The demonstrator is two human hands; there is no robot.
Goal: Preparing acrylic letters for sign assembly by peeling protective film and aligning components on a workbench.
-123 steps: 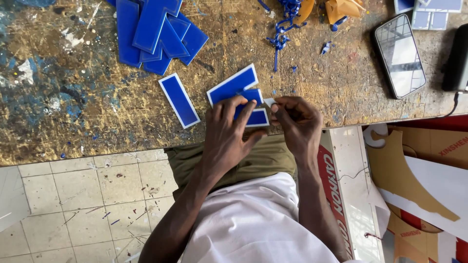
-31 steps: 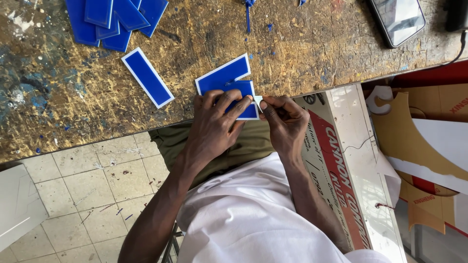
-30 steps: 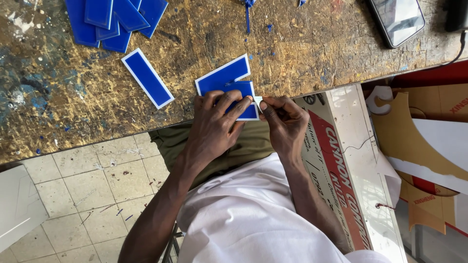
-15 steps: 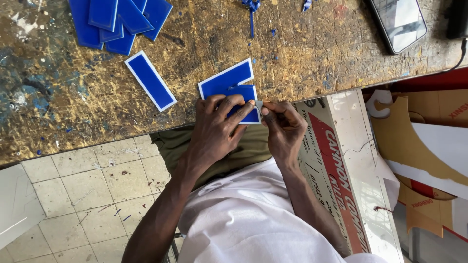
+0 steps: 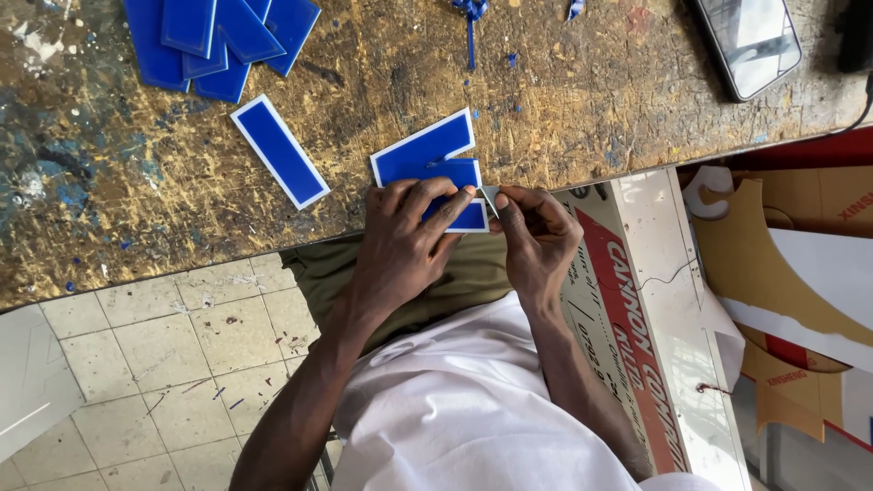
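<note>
A blue letter-shaped piece with a white rim [image 5: 423, 152] lies at the near edge of the worn wooden table [image 5: 564, 109]. My left hand [image 5: 400, 241] presses flat on its lower part, fingers spread over it. My right hand [image 5: 536, 238] pinches a small thin blade or strip [image 5: 489, 197] against the piece's right edge. A blue rectangular bar with a white rim [image 5: 279, 151] lies to the left of the letter piece.
A pile of blue flat pieces [image 5: 214, 36] sits at the far left of the table. A phone [image 5: 747, 41] lies at the far right. Blue scraps [image 5: 471, 23] dot the top. A printed white board [image 5: 627, 309] and cardboard cut-outs [image 5: 791, 264] stand to my right; tiled floor [image 5: 145, 364] below.
The view has shifted slightly, with the table and pieces moving a little in the picture. My hands stay on the letter piece's lower right corner, the right fingers working at its edge.
</note>
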